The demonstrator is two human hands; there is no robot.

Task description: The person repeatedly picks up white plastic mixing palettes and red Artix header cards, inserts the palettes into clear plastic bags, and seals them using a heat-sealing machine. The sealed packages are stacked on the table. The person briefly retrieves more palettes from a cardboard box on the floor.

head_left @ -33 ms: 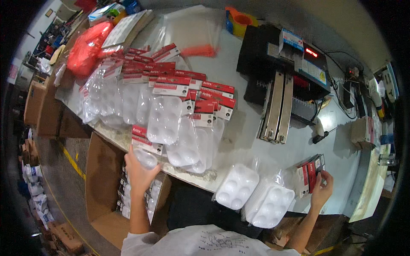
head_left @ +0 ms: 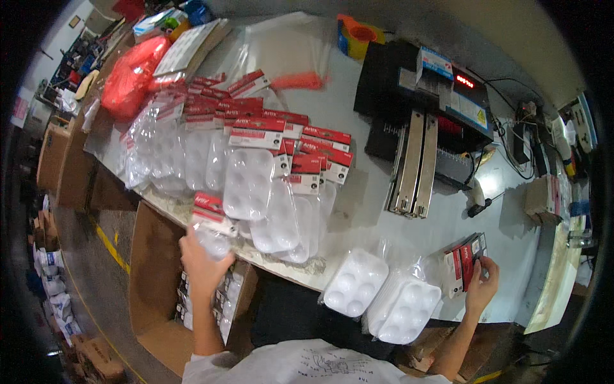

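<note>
I see the left grip [head_left: 203, 259] pinching a bagged palette [head_left: 214, 230] over the worktop [head_left: 374, 211] edge; the right grip [head_left: 483, 281] pinches red header cards [head_left: 464, 262].

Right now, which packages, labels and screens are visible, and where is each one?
Clear bagged palette with red header card: in left hand.
Red-and-white header cards: at right hand.
Red-topped clear packs: overlapping, table centre-left.
Red digit display: on black machine.

Surface: pale grey worktable [head_left: 371, 211].
Left part: overlapping bagged white palettes with red header cards [head_left: 256, 166], red plastic bag [head_left: 131, 77].
Middle: black machine [head_left: 422, 109].
Near edge: two white palette trays [head_left: 380, 291], stack of red cards [head_left: 464, 262].
</note>
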